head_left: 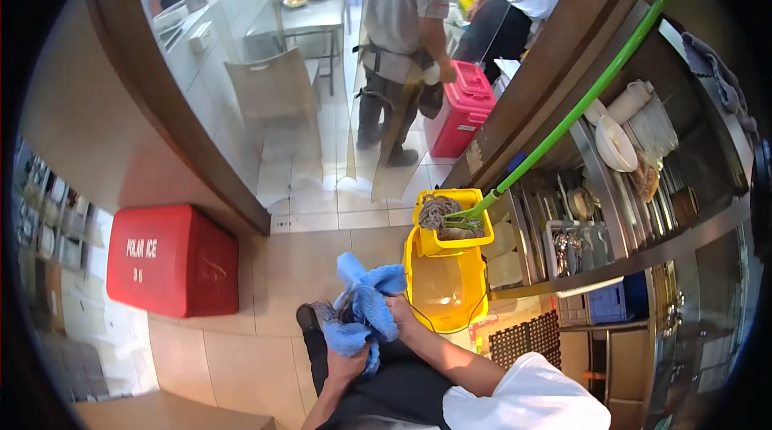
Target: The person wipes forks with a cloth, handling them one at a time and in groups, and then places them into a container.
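A crumpled blue cloth (363, 305) is bunched between both of my hands in front of my body. My left hand (346, 366) grips its lower part from below. My right hand (402, 317) closes on its right side, the forearm coming in from a white sleeve (527, 398). Just beyond the cloth stands a yellow mop bucket (446, 285) with a grey mop head (450, 217) in its wringer and a green handle (579, 104) leaning up to the right.
A red cooler box (173, 261) marked POLAR ICE sits on the tiled floor at left. Metal shelving (635, 197) with dishes and utensils stands at right. Beyond a doorway, a person in grey (402, 28) stands by a pink bin (460, 108); other people work further back.
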Demonstrator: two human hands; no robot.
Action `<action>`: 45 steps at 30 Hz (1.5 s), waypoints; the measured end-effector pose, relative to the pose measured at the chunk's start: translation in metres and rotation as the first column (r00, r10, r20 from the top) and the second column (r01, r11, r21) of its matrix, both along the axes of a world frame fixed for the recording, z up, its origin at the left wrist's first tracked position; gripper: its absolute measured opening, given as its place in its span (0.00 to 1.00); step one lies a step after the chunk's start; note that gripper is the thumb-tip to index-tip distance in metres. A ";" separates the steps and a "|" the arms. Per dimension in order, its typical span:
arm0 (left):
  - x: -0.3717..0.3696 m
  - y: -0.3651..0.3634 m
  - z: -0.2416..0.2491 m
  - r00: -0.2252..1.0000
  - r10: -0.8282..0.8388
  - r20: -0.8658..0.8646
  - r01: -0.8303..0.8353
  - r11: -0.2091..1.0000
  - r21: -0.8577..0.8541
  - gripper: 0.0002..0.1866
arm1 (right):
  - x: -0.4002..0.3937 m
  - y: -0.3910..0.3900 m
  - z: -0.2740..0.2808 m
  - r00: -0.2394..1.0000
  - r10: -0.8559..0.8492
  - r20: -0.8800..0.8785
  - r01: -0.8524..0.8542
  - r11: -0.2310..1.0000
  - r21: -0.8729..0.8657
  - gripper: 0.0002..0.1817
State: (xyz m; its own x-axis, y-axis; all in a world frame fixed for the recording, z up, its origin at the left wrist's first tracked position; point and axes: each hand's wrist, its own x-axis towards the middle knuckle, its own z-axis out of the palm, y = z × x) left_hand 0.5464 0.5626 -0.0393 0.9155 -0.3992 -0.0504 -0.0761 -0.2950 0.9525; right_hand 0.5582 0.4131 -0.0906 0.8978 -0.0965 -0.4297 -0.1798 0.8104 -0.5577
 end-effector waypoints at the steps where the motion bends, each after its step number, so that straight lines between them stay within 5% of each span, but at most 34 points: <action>1: 0.019 0.004 -0.006 0.994 -0.104 0.038 0.106 0.994 -0.032 0.13 | 0.012 0.004 0.010 0.998 -0.061 0.029 0.062 0.997 -0.045 0.14; 4: 0.081 0.008 0.006 0.965 -0.209 0.160 0.238 0.952 -0.191 0.16 | 0.049 0.020 0.029 0.981 -0.175 0.088 0.194 0.929 -0.316 0.16; 6: 0.106 0.025 0.006 0.960 -0.217 0.178 0.240 0.964 -0.116 0.12 | 0.071 0.028 0.023 0.936 -0.288 0.200 0.338 0.894 -0.293 0.18; 8: 0.136 0.032 0.024 0.927 -0.303 0.220 0.326 0.942 -0.077 0.11 | 0.085 0.025 0.038 0.944 -0.300 0.140 0.329 0.801 -0.500 0.23; 11: 0.172 0.041 0.015 0.860 -0.451 0.239 0.488 0.863 -0.128 0.09 | 0.100 0.022 0.041 0.888 -0.448 0.107 0.422 0.698 -0.579 0.24; 13: 0.182 0.042 0.034 0.861 -0.475 0.184 0.507 0.828 -0.240 0.06 | 0.099 0.009 0.027 0.829 -0.479 0.291 0.479 0.337 -0.811 0.23; 14: 0.192 0.041 0.037 0.854 -0.486 0.186 0.519 0.819 -0.242 0.06 | 0.095 0.007 0.044 0.822 -0.489 0.292 0.484 0.327 -0.812 0.23; 16: 0.207 0.041 0.040 0.702 -0.600 0.385 0.641 0.767 0.026 0.05 | 0.092 0.006 0.096 0.886 -0.444 0.136 0.148 -0.008 -0.989 0.15; 20: 0.223 0.034 0.048 0.560 -0.686 0.464 0.751 0.657 0.065 0.05 | 0.092 0.017 0.095 0.791 -0.569 0.223 0.311 0.062 -0.948 0.14; 22: 0.223 0.025 0.046 0.654 -0.683 0.326 0.748 0.650 -0.137 0.04 | 0.099 0.032 0.092 0.550 -0.749 0.370 0.832 0.452 -0.321 0.14; 28: 0.219 0.015 0.043 0.674 -0.722 0.159 0.739 0.658 -0.145 0.04 | 0.104 0.081 0.053 0.602 -0.785 0.147 0.793 0.609 0.005 0.12; 29: 0.218 0.013 0.045 0.660 -0.734 0.157 0.751 0.645 -0.142 0.04 | 0.103 0.086 0.057 0.620 -0.770 0.147 0.784 0.609 -0.117 0.13; 34: 0.207 0.010 0.036 0.694 -0.708 0.131 0.709 0.640 -0.296 0.06 | 0.102 0.067 0.056 0.573 -0.812 0.116 0.819 0.561 -0.119 0.14; 38: 0.207 0.007 0.030 0.678 -0.728 0.099 0.722 0.635 -0.274 0.06 | 0.097 0.059 0.066 0.550 -0.825 0.135 0.833 0.527 -0.169 0.14; 45: 0.203 0.005 0.042 0.549 -0.770 0.326 0.832 0.539 -0.128 0.07 | 0.081 0.046 0.089 0.448 -0.876 0.179 0.856 0.362 -0.370 0.15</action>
